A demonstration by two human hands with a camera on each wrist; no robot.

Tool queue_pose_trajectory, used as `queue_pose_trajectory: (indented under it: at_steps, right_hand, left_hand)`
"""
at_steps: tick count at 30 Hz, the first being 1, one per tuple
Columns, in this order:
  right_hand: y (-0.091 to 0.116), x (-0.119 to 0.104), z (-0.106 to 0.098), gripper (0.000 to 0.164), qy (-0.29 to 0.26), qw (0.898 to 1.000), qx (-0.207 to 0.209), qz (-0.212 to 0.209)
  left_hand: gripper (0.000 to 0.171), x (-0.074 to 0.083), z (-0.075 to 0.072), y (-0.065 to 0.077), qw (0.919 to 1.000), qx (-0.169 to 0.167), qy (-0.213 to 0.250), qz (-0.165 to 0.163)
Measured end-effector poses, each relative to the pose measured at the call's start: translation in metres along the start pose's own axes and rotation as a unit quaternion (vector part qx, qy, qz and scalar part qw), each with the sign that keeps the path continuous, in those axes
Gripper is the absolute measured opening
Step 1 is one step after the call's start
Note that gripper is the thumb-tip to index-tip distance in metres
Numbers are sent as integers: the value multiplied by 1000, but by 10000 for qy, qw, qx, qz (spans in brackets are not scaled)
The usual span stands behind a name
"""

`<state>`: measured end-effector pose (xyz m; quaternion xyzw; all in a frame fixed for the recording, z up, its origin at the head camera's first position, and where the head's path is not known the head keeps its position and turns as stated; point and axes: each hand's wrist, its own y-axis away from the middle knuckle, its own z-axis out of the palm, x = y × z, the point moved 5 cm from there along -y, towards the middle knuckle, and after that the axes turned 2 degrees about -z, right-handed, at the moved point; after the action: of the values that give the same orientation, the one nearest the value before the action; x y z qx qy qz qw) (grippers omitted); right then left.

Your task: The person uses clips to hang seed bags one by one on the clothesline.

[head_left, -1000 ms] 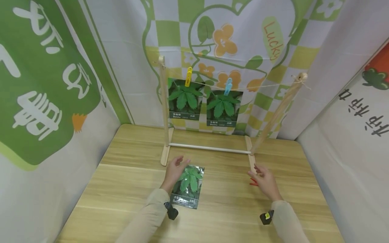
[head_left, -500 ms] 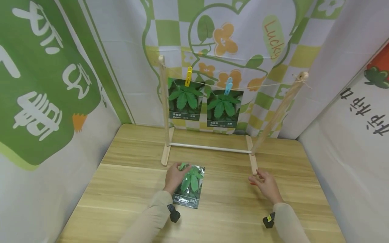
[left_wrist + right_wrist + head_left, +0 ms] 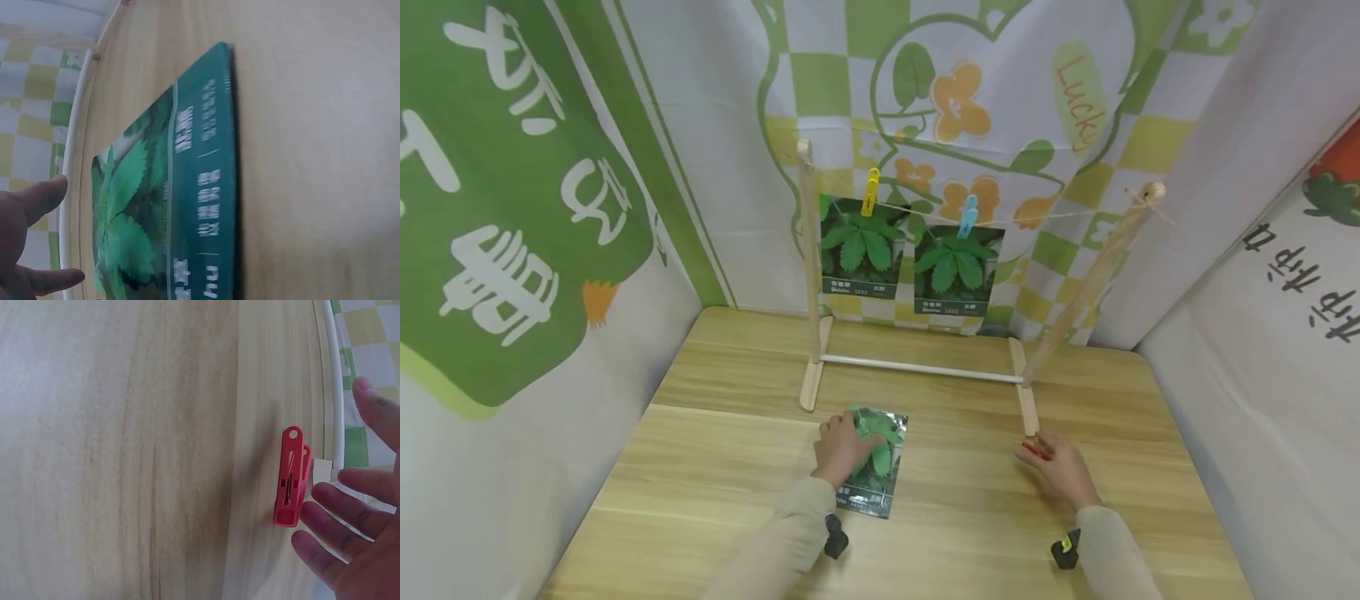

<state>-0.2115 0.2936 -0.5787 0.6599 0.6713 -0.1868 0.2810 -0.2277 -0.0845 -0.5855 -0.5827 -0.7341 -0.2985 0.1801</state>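
A glossy dark green packet (image 3: pixel 874 487) printed with a leafy plant lies on the table. My left hand (image 3: pixel 841 450) is over its left side; the left wrist view shows thumb and a finger spread apart beside the packet (image 3: pixel 203 187). Whether they touch it I cannot tell. On the right, my right hand (image 3: pixel 1063 473) is beside a red clothespin (image 3: pixel 290 481). Its fingertips are close to the clothespin, and the thumb stands well away from it. Two similar packets hang from a string, one under a yellow clothespin (image 3: pixel 870 192), one under a light blue clothespin (image 3: pixel 968 215).
A wooden rack (image 3: pixel 812 250) with a white crossbar (image 3: pixel 921 368) stands at the back of the wood-grain table (image 3: pixel 955 517). Its right foot (image 3: pixel 1028 410) reaches close to my right hand. A patterned curtain (image 3: pixel 820 83) hangs behind.
My left hand has moved right and slightly down, farther over the packet. My right hand has shifted slightly down beside the red clothespin. The hanging packets stay in place.
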Motion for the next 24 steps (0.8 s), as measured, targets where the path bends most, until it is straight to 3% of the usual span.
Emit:
queue_pose_trajectory:
  at_steps: [12,24]
  right_hand:
    - [-4,-1,4,55,366,9992,-90,-157]
    - [-9,-4,10,50,657,9973,16,-336]
  left_hand:
    - [86,14,7,7,9946,24,-980,339]
    - [84,16,17,6,9879,400,-1418,476]
